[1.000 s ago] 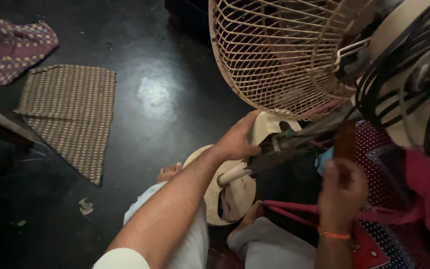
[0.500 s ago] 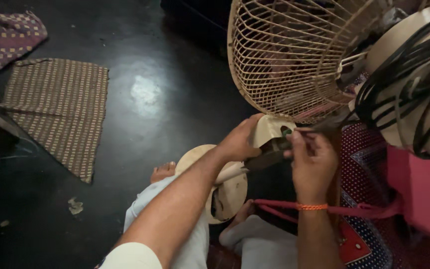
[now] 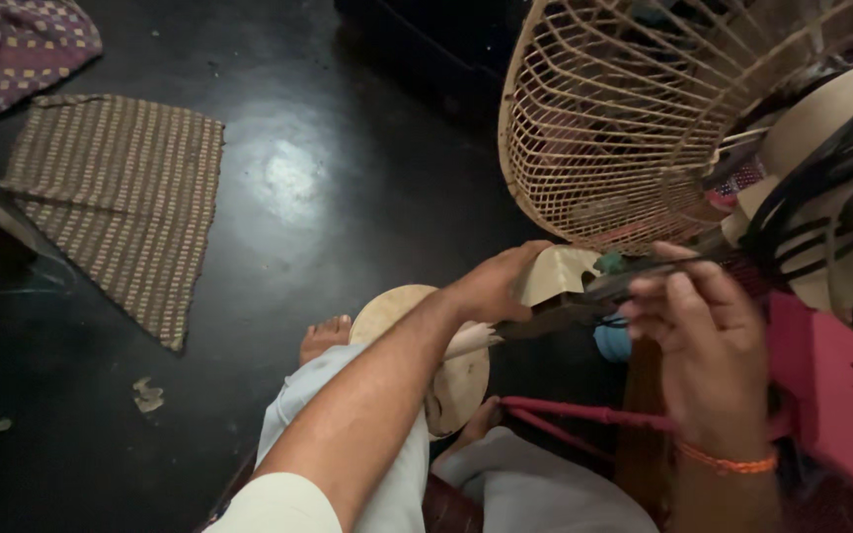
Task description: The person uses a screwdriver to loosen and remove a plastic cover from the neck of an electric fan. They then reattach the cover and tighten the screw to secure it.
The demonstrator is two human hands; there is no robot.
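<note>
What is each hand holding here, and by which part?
The left hand grips the cream fan part at its left edge. The right hand pinches a dark slender tool near its end; what kind of tool cannot be told.

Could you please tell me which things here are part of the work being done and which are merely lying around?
In use: left hand on the cream fan part; right hand at the dark tool; fan guard.
Lying about: checked mat, purple cloth, floor scraps.
</note>
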